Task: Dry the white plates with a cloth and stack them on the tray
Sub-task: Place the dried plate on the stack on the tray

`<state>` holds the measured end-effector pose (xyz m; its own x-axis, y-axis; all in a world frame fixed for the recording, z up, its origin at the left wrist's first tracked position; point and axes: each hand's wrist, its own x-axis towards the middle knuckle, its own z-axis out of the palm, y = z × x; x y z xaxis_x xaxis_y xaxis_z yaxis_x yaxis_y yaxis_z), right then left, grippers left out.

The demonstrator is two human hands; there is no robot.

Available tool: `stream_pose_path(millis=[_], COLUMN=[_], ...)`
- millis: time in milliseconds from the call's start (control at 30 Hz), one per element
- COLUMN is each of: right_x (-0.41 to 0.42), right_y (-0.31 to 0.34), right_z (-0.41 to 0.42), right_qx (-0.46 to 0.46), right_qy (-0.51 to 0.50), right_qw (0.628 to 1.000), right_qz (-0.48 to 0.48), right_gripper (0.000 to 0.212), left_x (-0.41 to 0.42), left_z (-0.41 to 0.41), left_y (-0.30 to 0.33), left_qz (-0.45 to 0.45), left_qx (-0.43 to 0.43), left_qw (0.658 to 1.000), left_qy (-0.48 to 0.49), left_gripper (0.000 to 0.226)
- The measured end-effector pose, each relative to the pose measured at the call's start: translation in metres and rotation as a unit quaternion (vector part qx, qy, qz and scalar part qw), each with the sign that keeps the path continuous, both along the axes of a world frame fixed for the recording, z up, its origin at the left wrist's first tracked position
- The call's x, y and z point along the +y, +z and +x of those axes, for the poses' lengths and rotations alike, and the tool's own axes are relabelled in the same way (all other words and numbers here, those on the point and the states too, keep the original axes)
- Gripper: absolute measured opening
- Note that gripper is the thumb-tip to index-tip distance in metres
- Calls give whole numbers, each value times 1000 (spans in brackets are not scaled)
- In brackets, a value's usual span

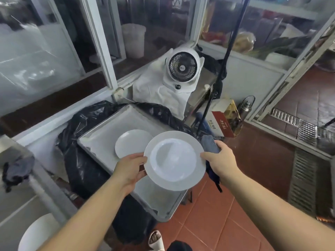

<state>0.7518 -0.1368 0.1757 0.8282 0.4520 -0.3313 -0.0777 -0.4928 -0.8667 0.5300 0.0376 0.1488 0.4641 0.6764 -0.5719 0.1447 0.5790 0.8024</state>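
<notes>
A: How many plates do you count?

B: Two for sure. One white plate (pixel 175 161) is held up over the near right part of the metal tray (pixel 101 131), and a second plate (pixel 131 142) lies flat on that tray, just left of and behind the held one. A white curve (pixel 39 232) at the bottom left, well left of the tray, may be a third, but it is cut off.

A: And the hands?

B: The left hand (pixel 129 170) grips the held plate's left rim, thumb on top and fingers curled under. The right hand (pixel 220 159) pinches the right rim and also holds a blue-grey cloth (pixel 210 144), bunched between palm and plate; its fingers are mostly hidden.

A: Cloths?

B: That one, plus a darker rag (pixel 17 170) on a ledge far left of the tray.

A: The room?

B: The tray sits on black plastic bags (pixel 81 151). Behind it stands one white fan (pixel 182 67) on a white-draped stand, against glass panels. Red floor tiles (pixel 208 223) lie to the tray's right.
</notes>
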Motion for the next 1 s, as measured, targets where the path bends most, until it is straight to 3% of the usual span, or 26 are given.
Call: stream_pose_path(millis=[267, 433, 667, 1000], right_x=[95, 159, 241, 298], right_y=[-20, -42, -88, -147], right_z=[26, 38, 66, 81], right_qx=[29, -2, -18, -17], right_qy=[84, 173, 314, 437], right_qw=[994, 982, 945, 890], right_qz=[-56, -70, -91, -130], right_gripper=[27, 29, 33, 32], left_x=[46, 64, 84, 87], left_z=[-5, -8, 10, 28], left_y=[-24, -32, -68, -116], left_qz=[-26, -41, -51, -37], left_qx=[25, 33, 133, 274], left_qw=[996, 987, 958, 925], left_qy=[84, 150, 250, 263], left_gripper=[26, 26, 38, 55])
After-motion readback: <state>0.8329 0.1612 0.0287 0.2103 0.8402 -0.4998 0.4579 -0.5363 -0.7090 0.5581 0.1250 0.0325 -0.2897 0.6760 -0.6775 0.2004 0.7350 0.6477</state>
